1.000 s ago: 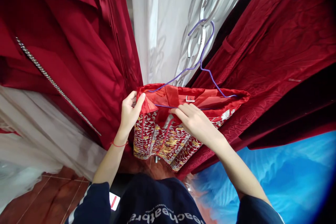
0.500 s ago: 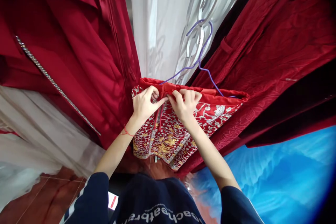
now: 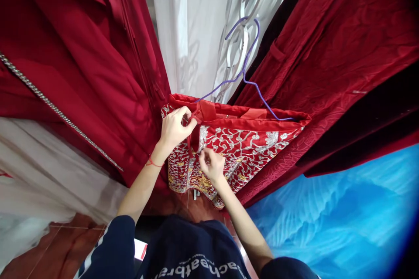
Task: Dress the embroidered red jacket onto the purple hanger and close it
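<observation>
A red skirt [image 3: 242, 144] with silver and gold embroidery hangs from a purple wire hanger [image 3: 244, 69]. Its plain red satin waistband [image 3: 262, 125] runs along the top. At the left part of this band, my left hand [image 3: 176, 127] is closed, thumb and forefinger pinching the band's edge. Lower down, my right hand [image 3: 212, 165] is closed against the embroidered front, beside a narrow dark red gap below the band. Whatever its fingertips grip is too small to make out. Thin red cords hang near the left hand.
Dark red gowns hang close on the left [image 3: 85, 52] and right [image 3: 327, 61]. A white scrolled metal frame [image 3: 244, 48] carries the hanger. Pale fabric [image 3: 59, 165] lies lower left, a bright blue feather-patterned surface [image 3: 343, 209] lower right.
My right hand has moved down from the waistband along the skirt's front. My left hand still pinches the band, and a dark gap now shows between the hands.
</observation>
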`<state>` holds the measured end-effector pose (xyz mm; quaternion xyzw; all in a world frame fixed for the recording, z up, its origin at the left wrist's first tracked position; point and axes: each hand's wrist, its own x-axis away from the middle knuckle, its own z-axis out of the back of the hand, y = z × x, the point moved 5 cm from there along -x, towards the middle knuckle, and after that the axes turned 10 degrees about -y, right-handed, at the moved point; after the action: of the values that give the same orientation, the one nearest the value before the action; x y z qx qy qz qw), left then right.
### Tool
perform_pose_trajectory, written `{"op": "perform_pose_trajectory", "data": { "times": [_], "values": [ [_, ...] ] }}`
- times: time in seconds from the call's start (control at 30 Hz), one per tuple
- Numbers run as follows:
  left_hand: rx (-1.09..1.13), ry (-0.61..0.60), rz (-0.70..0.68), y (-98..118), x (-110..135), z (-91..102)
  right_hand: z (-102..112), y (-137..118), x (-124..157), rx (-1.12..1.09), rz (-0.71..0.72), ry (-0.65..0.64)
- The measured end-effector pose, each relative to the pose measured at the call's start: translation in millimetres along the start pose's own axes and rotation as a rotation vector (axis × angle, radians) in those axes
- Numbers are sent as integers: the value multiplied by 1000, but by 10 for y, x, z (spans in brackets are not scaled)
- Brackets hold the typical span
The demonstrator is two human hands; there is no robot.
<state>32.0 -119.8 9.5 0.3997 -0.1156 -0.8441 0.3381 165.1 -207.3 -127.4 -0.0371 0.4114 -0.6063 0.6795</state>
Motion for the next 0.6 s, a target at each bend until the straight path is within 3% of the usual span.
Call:
{"op": "perform_pose_trajectory", "data": {
  "times": [0.1,0.2,0.43,0.53,0.6],
  "values": [
    [107,-8,-32,-30,10,46,-323,128,111,45,-197,-182],
    [197,-7,-31,-53,30,66,-472,181,43,42,-361,-264],
    [363,-39,-151,-139,189,86,-636,232,-182,-55,-538,-159],
    [489,-125,-137,-314,401,-48,-713,235,-219,-157,-556,-140],
    [659,-163,-51,-505,592,-219,-728,223,-240,-196,-543,-148]
  ]
}}
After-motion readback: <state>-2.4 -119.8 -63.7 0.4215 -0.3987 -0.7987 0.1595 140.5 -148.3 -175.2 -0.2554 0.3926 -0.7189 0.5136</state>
